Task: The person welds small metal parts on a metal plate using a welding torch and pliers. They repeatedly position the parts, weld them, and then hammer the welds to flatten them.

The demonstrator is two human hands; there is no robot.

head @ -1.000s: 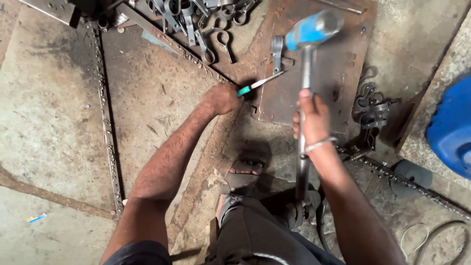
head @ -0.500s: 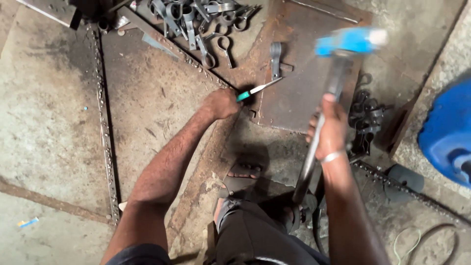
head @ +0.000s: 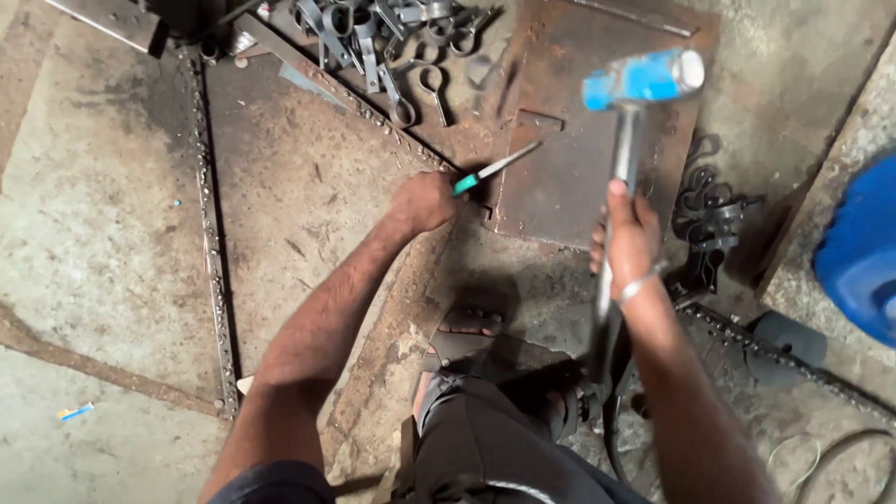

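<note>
Chisel [head: 495, 170] with a green grip sits in the left hand [head: 425, 201], fist closed tight round the handle so only the bare steel shaft shows. Its long axis runs on a slant, from the fist up and to the right, and the tip points at the near left edge of the rusty steel plate [head: 597, 140] lying on the concrete floor [head: 84, 233]. I can't tell whether the tip touches the plate or hangs just above it.

The right hand [head: 627, 233] is wrapped firmly round the metal shaft of a hammer [head: 642, 79], whose blue head is up, blurred, over the plate. The hammer's shaft stands nearly upright in the view, head away from the person, so the head lies to the right of the chisel, well apart from it. The left hand is the nearer one to the plate's edge; the right is off to the side with a metal bangle on the wrist.

Beyond the chisel lies a heap of metal rings and clamps [head: 392, 37]. A blue drum [head: 863, 252] stands at the far right.
</note>
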